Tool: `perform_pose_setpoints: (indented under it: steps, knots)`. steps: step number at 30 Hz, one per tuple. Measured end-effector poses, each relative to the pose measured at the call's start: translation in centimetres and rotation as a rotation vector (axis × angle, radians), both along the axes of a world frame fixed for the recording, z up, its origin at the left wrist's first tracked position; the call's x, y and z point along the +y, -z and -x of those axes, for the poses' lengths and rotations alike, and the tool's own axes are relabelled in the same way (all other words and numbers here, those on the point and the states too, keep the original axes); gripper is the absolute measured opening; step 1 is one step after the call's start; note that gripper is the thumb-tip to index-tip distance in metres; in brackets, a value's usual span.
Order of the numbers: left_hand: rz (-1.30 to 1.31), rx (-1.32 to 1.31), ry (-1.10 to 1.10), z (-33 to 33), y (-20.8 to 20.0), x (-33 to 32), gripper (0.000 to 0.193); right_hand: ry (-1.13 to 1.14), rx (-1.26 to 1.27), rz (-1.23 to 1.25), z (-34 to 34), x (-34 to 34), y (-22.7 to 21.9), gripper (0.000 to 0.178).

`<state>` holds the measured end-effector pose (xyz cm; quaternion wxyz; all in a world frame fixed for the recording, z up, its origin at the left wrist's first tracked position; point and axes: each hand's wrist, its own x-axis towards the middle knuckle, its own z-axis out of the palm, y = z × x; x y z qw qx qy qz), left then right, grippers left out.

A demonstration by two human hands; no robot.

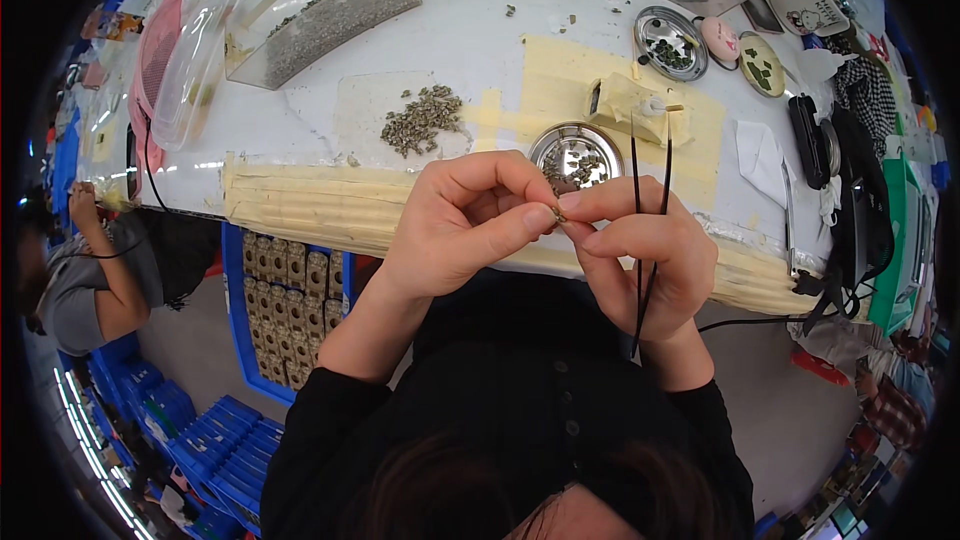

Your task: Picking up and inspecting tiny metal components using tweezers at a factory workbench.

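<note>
Currently, left hand (448, 227) and right hand (678, 252) meet at the near side of the round steel dish (574, 133), fingertips together, pinching a tiny metallic piece (557, 213). Black tweezers (637, 190) tucked in right fingers, tips apart, right of dish. Pile of small parts (422, 121) left of dish.

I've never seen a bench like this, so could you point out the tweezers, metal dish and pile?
Tweezers (668, 170): head view, on the right prong.
Metal dish (577, 139): head view, bare inside near the far rim.
Pile (422, 121): head view, its middle.
</note>
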<state>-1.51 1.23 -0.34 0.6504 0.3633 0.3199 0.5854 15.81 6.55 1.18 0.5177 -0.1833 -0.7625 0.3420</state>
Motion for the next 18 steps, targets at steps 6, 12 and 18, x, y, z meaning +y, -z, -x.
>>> perform_pose_setpoints:
  steps: [6,12,18]
  knots:
    - [-0.002,0.019,0.018,0.24,0.14,-0.20,0.008,-0.006,-0.004,0.041,0.00,-0.24,-0.23,0.023]
    - [0.007,0.028,0.017,0.23,0.15,-0.25,0.008,-0.006,-0.007,0.048,-0.05,-0.28,-0.14,0.023]
    - [0.030,-0.078,-0.004,-0.37,0.38,-0.19,0.010,0.004,-0.005,0.064,-0.16,-0.24,0.16,0.023]
